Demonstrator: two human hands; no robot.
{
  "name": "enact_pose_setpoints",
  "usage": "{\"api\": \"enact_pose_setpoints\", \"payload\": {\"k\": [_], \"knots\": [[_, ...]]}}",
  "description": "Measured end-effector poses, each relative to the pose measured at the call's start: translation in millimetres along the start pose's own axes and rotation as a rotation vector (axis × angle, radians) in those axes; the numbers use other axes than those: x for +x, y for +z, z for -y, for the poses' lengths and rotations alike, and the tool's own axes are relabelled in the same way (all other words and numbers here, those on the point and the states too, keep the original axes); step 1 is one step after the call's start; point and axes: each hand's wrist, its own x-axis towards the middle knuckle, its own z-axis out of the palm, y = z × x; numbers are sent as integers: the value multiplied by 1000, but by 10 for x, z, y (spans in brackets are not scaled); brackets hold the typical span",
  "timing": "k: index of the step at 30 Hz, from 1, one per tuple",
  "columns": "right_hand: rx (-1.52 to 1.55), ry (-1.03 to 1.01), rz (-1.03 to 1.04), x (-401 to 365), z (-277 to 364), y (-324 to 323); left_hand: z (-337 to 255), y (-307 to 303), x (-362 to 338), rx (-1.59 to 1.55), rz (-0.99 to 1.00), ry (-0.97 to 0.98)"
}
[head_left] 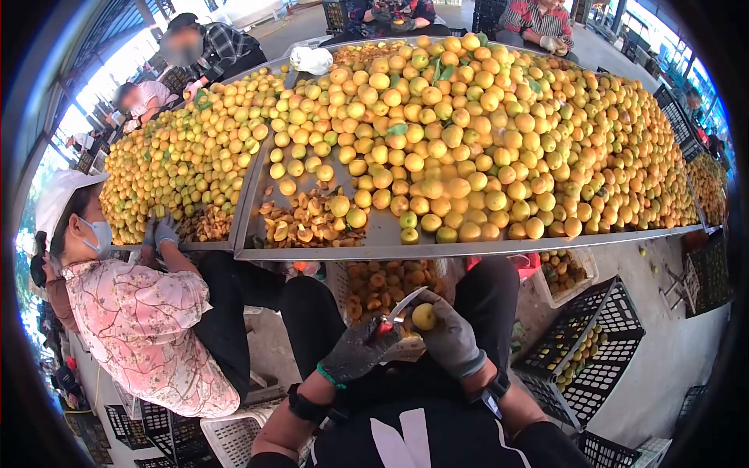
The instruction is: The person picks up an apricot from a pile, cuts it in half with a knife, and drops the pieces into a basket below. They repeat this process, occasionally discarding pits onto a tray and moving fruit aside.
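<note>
My left hand (355, 352), in a dark glove with a green cuff edge, grips a knife (407, 303) with a red handle and a short curved blade pointing up and to the right. My right hand (455, 340), in a grey glove, holds a yellow-green apricot (424, 317) between thumb and fingers, close beside the blade. Below and beyond both hands, between my knees, a white crate (337, 290) holds cut apricot pieces (382, 282). On the metal table (328, 253) just past my knees lies a small heap of cut apricots (300, 222).
A large pile of whole apricots (499, 148) covers much of the table. A co-worker in a pink flowered shirt (148, 327) sits close on my left, gloved hands at the pile. Black crates (605, 366) stand on the floor to my right. Other people sit across the table.
</note>
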Motion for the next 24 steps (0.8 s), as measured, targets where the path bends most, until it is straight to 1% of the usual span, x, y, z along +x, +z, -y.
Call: {"api": "enact_pose_setpoints", "payload": {"k": [1,2,3,4,5,6,7,8,10,11,12,13,14,17,18,20,22,23,24], "knots": [[37,28,31,6,-87,-76,-53,-17,7,-67,-18,-49],[76,57,63,12,-140,-113,-74,-5,0,-66,-20,-49],[77,59,65,-9,-114,-78,-93,18,-10,-70,-14,26],[-1,92,54,-50,-57,-25,-98,31,-19,-72,-7,103],[-79,123,41,-84,-4,18,-93,34,-29,-71,-7,102],[-78,124,40,-103,26,37,-88,41,-39,8,-15,95],[17,78,87,-128,49,48,-85,51,-48,84,-21,87],[112,32,132,-156,72,56,-103,46,-59,82,-17,84],[68,16,142,-174,153,84,-176,3,-75,295,-74,316],[24,-2,156,-175,170,91,-192,-6,-82,294,-74,314],[25,-1,158,-173,169,87,-204,-16,-84,208,-27,243],[-6,-53,174,-170,167,82,-214,-24,-88,123,20,172],[-36,-104,189,-167,162,82,-224,-25,-93,124,18,168],[-58,-145,183,-170,88,78,-250,-9,-85,53,28,113],[-58,-145,185,-187,108,100,-259,-8,-77,26,36,99],[49,-62,178,-249,177,170,-310,-19,-70,-2,44,79],[50,-74,196,-275,158,168,-383,-28,-67,-113,175,-89],[51,-92,211,-284,150,170,-360,-9,-83,-114,174,-93],[53,-88,212,-294,175,194,-332,15,-107,-66,129,-28]]}}
